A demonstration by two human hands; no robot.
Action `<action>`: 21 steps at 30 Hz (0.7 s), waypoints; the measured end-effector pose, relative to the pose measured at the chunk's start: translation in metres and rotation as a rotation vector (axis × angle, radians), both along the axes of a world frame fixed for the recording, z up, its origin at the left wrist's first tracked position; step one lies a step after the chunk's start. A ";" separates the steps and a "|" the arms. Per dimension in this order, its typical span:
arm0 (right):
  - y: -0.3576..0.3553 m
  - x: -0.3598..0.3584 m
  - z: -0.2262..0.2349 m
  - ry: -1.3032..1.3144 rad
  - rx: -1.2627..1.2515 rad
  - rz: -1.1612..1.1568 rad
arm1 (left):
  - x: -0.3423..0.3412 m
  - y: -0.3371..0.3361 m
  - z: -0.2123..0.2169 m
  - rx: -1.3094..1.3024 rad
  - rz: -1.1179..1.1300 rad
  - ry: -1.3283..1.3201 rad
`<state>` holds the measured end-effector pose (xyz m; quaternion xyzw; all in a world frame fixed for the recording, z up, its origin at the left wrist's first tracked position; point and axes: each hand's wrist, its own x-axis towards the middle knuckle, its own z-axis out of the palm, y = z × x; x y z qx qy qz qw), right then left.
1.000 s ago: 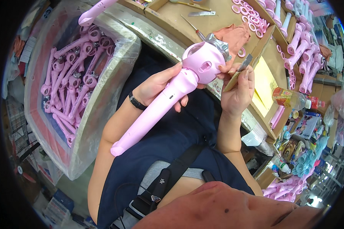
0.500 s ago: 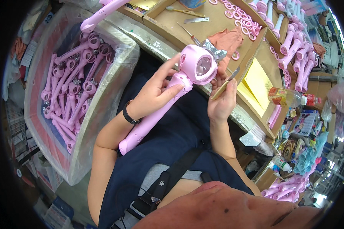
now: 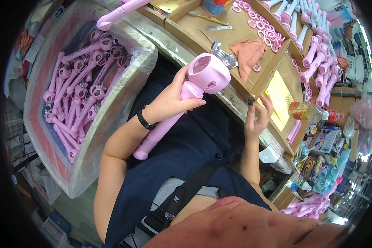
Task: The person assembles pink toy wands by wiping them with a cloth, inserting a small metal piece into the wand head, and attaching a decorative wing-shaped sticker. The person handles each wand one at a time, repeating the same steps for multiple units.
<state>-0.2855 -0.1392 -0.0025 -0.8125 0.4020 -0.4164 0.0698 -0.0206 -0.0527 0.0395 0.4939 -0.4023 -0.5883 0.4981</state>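
Observation:
A pink plastic wand (image 3: 208, 74) with a round, windowed head and a silver winged piece (image 3: 224, 53) on top is gripped by my left hand (image 3: 173, 96), fingers wrapped round its neck. Its handle slants down toward my lap. At the cardboard tray's near edge, my right hand (image 3: 258, 115) has its fingers curled, with a small dark thing (image 3: 250, 101) at the fingertips that I cannot make out. Between the two hands and beyond them, an orange cloth (image 3: 248, 56) lies in the tray (image 3: 186, 27).
On the left a plastic-lined bin (image 3: 146, 58) holds several similar wands (image 3: 76, 99). The tray carries pink rings (image 3: 266, 31), a brush (image 3: 208, 18) and a small metal blade (image 3: 219, 28). Yellow paper (image 3: 279, 99), a bottle (image 3: 306, 110) and more pink handles (image 3: 318, 62) are at right.
My left hand has turned the wand, so a different side of its head shows. My right hand has moved right, away from the wand; the wooden-handled blade it held no longer shows clearly.

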 end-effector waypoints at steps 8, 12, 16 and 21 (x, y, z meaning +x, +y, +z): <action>0.023 -0.074 -0.033 0.503 -0.286 -0.340 | 0.000 0.004 -0.006 0.062 -0.052 0.098; 0.035 -0.047 -0.024 0.314 -0.175 -0.388 | -0.002 0.009 -0.004 0.009 -0.112 0.166; 0.058 0.030 -0.006 -1.153 0.919 0.321 | -0.017 0.014 -0.001 -0.321 -0.195 0.129; 0.043 0.081 0.008 -1.702 1.766 0.946 | -0.025 0.033 -0.002 -0.422 -0.191 -0.262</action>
